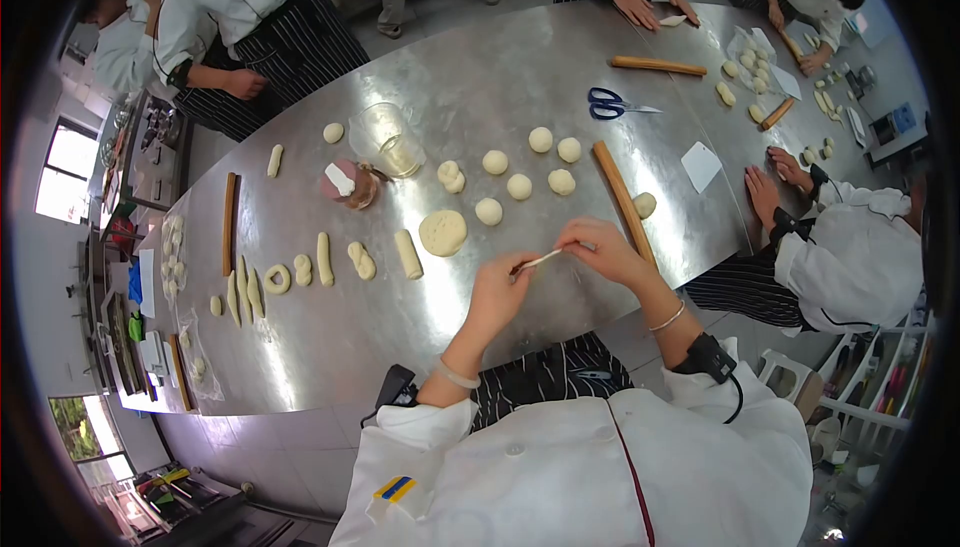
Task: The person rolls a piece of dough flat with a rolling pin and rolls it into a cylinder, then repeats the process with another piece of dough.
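A thin strip of dough [543, 258] is stretched between my two hands above the steel table. My left hand [497, 290] pinches its left end, and my right hand [600, 247] pinches the other. Just left of my hands lies a flat dough disc [443, 234], beside a short dough roll [408, 254]. Beyond them sit several round dough balls [519, 187] and a twisted dough piece [451, 177]. To the right of my right hand, a wooden rolling pin [622, 202] lies by another dough ball [645, 205].
Blue-handled scissors [608, 105], a white scraper [701, 167], a clear jug [388, 142] and a jar [352, 184] stand or lie on the steel table [470, 77]. Shaped dough, including a ring [277, 279], lines the left side. Co-workers stand around the edges.
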`<state>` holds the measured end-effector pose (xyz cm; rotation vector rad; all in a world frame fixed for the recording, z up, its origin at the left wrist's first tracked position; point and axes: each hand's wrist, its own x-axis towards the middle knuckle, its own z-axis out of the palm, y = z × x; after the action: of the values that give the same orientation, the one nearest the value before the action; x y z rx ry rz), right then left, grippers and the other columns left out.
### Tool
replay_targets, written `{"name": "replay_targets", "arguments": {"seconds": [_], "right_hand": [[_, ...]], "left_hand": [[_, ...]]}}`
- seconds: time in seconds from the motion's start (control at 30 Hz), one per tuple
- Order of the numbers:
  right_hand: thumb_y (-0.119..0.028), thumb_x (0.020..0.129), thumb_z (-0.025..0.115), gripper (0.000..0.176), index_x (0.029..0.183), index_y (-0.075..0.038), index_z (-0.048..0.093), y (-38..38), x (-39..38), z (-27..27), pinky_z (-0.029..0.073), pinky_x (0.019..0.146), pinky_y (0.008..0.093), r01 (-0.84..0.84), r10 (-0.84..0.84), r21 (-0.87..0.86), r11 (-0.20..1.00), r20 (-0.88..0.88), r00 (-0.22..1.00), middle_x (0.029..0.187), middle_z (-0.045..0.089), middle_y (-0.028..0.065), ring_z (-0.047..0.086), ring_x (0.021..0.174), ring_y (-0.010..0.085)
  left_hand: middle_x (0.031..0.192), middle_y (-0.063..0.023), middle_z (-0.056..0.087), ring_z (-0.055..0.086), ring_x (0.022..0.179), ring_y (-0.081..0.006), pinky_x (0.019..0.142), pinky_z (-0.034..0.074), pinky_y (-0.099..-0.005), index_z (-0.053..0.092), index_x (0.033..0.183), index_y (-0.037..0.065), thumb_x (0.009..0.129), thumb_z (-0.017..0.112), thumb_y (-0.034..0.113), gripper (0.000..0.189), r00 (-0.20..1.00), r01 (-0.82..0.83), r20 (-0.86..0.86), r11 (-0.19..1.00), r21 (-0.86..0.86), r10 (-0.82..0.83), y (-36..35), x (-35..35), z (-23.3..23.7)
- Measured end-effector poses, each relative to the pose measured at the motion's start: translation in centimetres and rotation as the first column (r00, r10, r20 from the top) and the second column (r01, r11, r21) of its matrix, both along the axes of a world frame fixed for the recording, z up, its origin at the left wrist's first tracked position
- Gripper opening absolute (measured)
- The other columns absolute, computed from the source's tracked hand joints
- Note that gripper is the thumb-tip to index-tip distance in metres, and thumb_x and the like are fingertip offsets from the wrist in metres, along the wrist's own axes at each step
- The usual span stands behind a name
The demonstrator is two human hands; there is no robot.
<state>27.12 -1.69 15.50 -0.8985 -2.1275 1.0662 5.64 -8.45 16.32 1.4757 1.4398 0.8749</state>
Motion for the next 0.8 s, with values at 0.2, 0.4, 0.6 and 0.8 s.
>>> {"name": "replay_targets", "arguments": {"seconds": [0.2, 0.4, 0.6, 0.8], "right_hand": [[0.002, 0.085, 0.066, 0.009, 0.093, -0.001, 0.065, 2.3, -2.1, 2.3, 0.048, 0.074, 0.034, 0.086, -0.085, 0.061, 0.994, -0.014, 0.996, 0.092, 0.063, 0.0085, 0.06, 0.085, 0.0255], [0.001, 0.08, 0.062, 0.014, 0.092, -0.004, 0.065, -3.5, -0.9, -2.5, 0.048, 0.078, 0.0368, -0.039, 0.006, 0.2, 0.979, 0.166, 0.986, 0.096, 0.061, 0.0073, 0.059, 0.093, 0.0272], [-0.002, 0.079, 0.059, 0.021, 0.099, -0.004, 0.066, -11.7, 0.4, -12.0, 0.044, 0.084, 0.0371, -0.109, 0.085, 0.094, 0.99, 0.226, 0.97, 0.1, 0.06, 0.0066, 0.056, 0.092, 0.0262], [-0.002, 0.077, 0.06, 0.026, 0.102, -0.004, 0.067, -12.3, 1.2, -11.8, 0.044, 0.089, 0.0394, -0.065, 0.009, 0.236, 0.97, 0.232, 0.973, 0.106, 0.06, 0.0083, 0.057, 0.099, 0.0269]], "left_hand": [[0.094, -0.0161, 0.07, 0.068, 0.084, -0.0271, 0.078, 0.053, -0.034, 0.07, 0.104, 0.0, 0.085, 0.063, -0.001, 0.021, 1.0, 0.023, 0.013, 0.989, 0.146, -0.026, 3.8, -1.3, 1.4], [0.107, -0.0114, 0.066, 0.061, 0.104, -0.0296, 0.087, 0.049, -0.0412, 0.067, 0.105, 0.004, 0.078, 0.061, -0.004, 0.028, 0.962, 0.227, -0.216, 0.929, 0.292, -0.168, -1.6, -1.5, -4.8], [0.124, -0.0129, 0.061, 0.055, 0.12, -0.0317, 0.104, 0.045, -0.0455, 0.067, 0.107, 0.0, 0.079, 0.061, 0.0, 0.029, 0.876, 0.355, -0.443, 0.878, 0.321, -0.192, -10.1, 0.1, -13.3], [0.129, -0.0162, 0.058, 0.053, 0.123, -0.0346, 0.105, 0.043, -0.0478, 0.065, 0.112, 0.0, 0.079, 0.061, -0.003, 0.034, 0.866, 0.317, -0.477, 0.904, 0.287, -0.152, -12.7, 2.3, -13.3]]}}
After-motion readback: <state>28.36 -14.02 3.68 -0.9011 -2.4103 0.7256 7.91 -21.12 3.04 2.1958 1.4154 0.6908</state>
